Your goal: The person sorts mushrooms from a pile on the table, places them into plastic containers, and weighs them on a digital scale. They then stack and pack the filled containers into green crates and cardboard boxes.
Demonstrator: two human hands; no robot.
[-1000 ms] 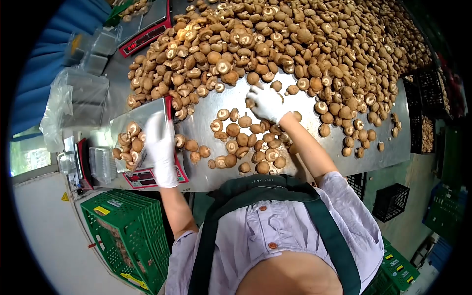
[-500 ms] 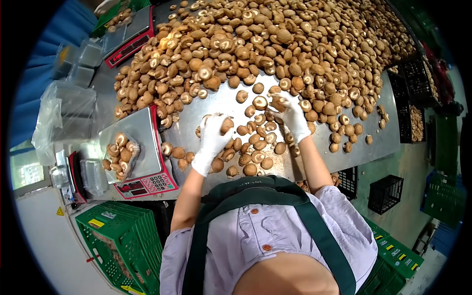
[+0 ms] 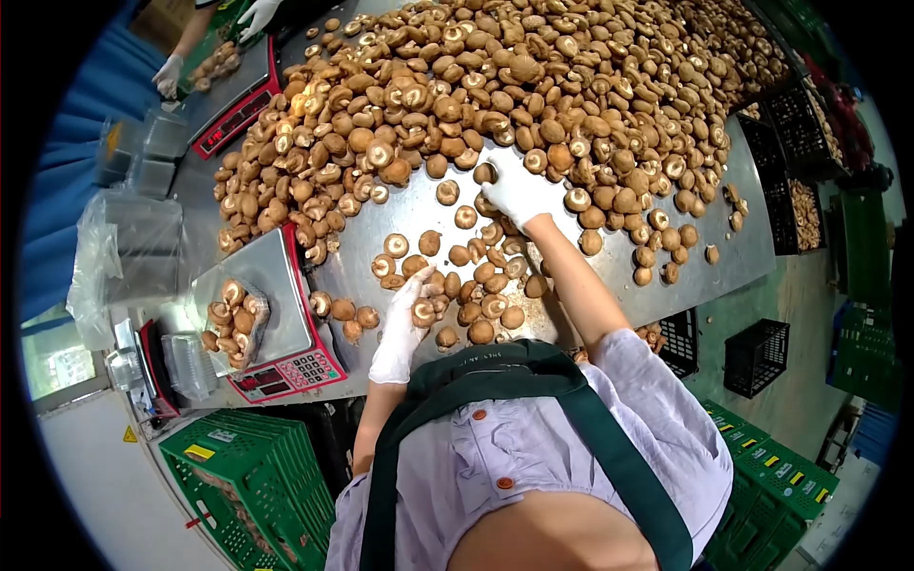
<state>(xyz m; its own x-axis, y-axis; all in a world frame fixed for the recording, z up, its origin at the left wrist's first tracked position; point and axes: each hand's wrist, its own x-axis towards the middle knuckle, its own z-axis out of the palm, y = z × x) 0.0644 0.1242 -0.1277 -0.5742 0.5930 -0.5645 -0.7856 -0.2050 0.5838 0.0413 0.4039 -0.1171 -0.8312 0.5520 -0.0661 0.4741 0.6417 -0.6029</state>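
My left hand, in a white glove, is low over the metal table with its fingers curled around a brown shiitake mushroom. Several loose shiitakes lie just right of it, some cap up and others showing pale undersides. Farther forward, my gloved right hand grips another shiitake mushroom between thumb and fingers, at the front edge of the big mushroom heap. A clear plastic tray of shiitakes rests on the red-framed scale to my left.
Clear empty trays and plastic-wrapped stacks stand at the left. A second scale is farther back, near a co-worker's gloved hands. Green crates are below left; a black crate is on the floor right.
My left hand has drawn back toward me, uncovering mushrooms on the table. My right hand has reached forward and left to the heap's edge. A co-worker's hands have come into view at upper left.
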